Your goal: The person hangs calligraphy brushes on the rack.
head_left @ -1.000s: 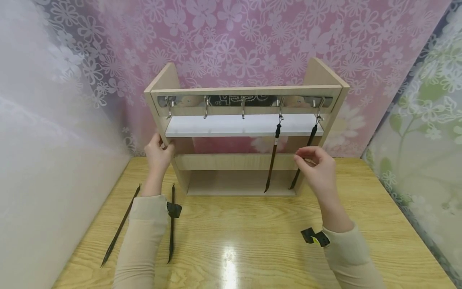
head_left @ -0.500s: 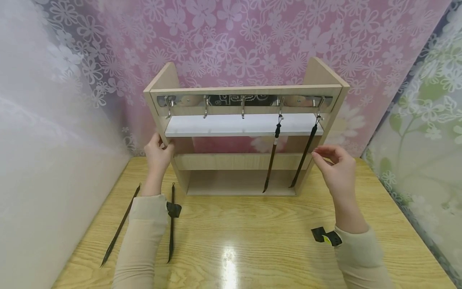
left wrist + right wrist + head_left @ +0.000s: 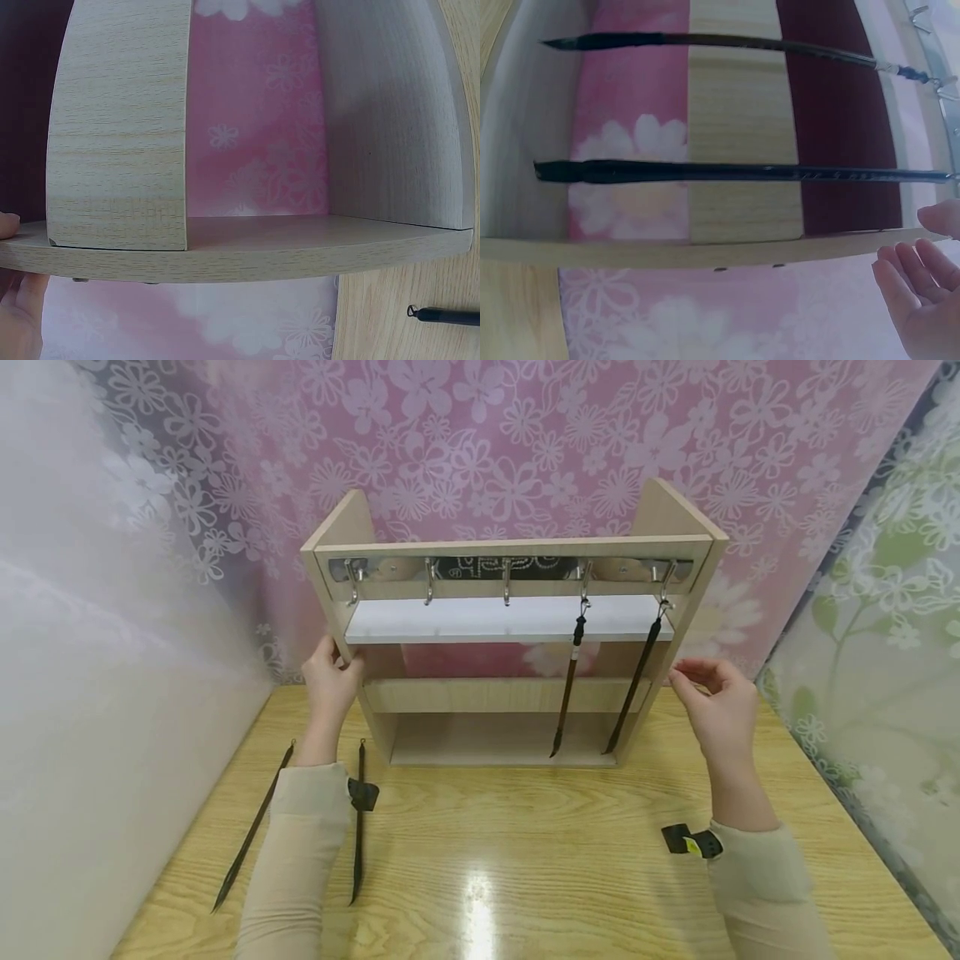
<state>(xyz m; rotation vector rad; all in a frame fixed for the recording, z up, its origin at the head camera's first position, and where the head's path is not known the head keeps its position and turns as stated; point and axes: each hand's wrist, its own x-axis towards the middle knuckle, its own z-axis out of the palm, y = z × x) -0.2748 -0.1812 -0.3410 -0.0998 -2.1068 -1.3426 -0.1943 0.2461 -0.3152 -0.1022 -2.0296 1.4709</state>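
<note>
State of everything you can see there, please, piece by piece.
Rack, standing upright
Hooks, three bare, two loaded
Brown brush, hanging
Far-right brush, hanging
Two loose brushes, lying on table
Left grip, holding rack's side
Right grip, holding nothing, beside rack; contact unclear

The right hand [image 3: 718, 714] has moved rightward from the black brush [image 3: 634, 685] to beside the rack [image 3: 510, 696].
</note>
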